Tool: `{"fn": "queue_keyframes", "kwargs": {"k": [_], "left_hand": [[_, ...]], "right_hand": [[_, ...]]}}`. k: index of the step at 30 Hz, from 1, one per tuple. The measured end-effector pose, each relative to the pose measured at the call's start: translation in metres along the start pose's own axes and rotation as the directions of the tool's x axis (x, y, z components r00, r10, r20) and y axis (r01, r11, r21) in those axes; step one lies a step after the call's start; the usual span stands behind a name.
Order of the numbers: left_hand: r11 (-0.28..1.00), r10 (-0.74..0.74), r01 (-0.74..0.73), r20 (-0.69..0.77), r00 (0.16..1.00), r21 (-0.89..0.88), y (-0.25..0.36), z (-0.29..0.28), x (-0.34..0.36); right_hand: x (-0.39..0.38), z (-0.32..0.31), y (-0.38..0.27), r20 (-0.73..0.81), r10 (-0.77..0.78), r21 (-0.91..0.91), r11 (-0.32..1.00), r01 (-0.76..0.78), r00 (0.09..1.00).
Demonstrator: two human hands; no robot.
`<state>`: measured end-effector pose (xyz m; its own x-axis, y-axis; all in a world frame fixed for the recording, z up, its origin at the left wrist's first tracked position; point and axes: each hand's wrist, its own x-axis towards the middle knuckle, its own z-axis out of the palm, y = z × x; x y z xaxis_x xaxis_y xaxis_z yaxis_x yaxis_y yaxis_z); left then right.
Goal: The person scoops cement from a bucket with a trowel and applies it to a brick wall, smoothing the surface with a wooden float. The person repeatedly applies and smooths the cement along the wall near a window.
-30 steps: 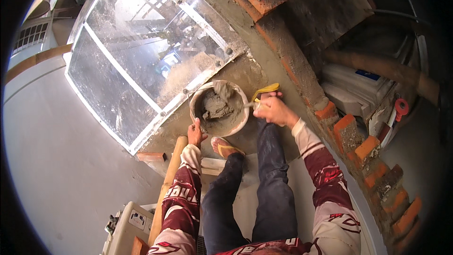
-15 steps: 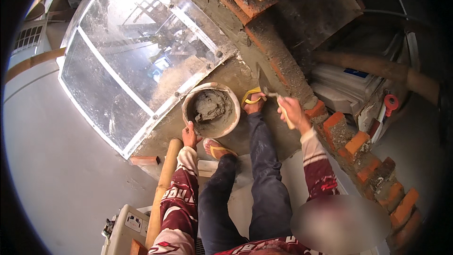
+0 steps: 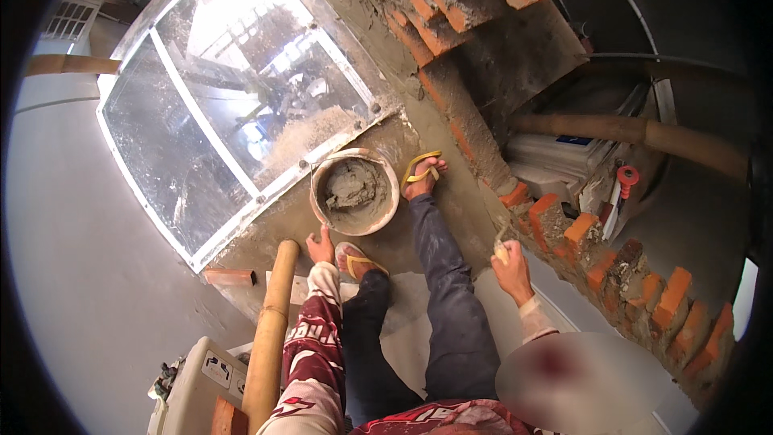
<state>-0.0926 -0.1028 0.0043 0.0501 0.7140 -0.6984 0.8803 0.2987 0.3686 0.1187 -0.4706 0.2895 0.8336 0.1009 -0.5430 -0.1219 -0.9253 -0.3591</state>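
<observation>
A round bucket (image 3: 394, 201) stands in front of my feet, with wet grey mortar (image 3: 352, 185) inside. My left hand (image 3: 320, 247) is just below its near rim, with fingers apart and nothing in them; I cannot tell whether a fingertip touches the bucket. To the right of my legs, my right hand (image 3: 512, 271) is closed round the handle of a trowel (image 3: 502, 248). The trowel's bent metal neck shows above my fist, but its blade is hard to make out against the grey mortar surface.
A framed clear panel (image 3: 217, 113) lies beyond the bucket. Along the right runs a stepped brick edge (image 3: 580, 229) with rough bricks jutting out. A bamboo pole (image 3: 272, 314) leans beside my left arm; another bamboo pole (image 3: 636, 130) crosses the far right, near a red-ended tool (image 3: 627, 177).
My right hand has drawn back toward me with the trowel, away from beside my right foot. My left hand has slipped from the bucket's rim to just below it.
</observation>
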Motion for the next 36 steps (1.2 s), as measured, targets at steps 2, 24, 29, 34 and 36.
{"fn": "queue_keyframes", "kwargs": {"k": [2, 24, 29, 34, 36], "left_hand": [[0.998, 0.047, -0.046, -0.015, 0.999, 0.031, -0.009, -0.005, -0.014], [0.898, 0.368, -0.306, 0.158, 0.916, -0.316, 0.109, -0.075, -0.081], [0.866, 0.475, -0.391, 0.27, 0.837, -0.311, 0.137, -0.083, -0.132], [0.886, 0.443, -0.381, 0.239, 0.864, -0.266, 0.128, -0.062, -0.127], [0.863, 0.468, -0.388, 0.224, 0.855, -0.325, 0.118, -0.054, -0.114]], "right_hand": [[-0.018, -0.02, -0.008, 0.004, 0.107, -0.049, 0.993, -0.107, 0.994], [0.337, 0.191, -0.074, 0.243, -0.072, 0.042, 0.997, 0.064, 0.967], [0.352, 0.198, -0.082, 0.272, -0.081, 0.003, 0.997, 0.083, 0.959], [0.351, 0.192, -0.091, 0.193, -0.048, 0.03, 0.999, 0.043, 0.98], [0.349, 0.19, -0.087, 0.119, -0.086, 0.028, 0.996, 0.083, 0.989]]}}
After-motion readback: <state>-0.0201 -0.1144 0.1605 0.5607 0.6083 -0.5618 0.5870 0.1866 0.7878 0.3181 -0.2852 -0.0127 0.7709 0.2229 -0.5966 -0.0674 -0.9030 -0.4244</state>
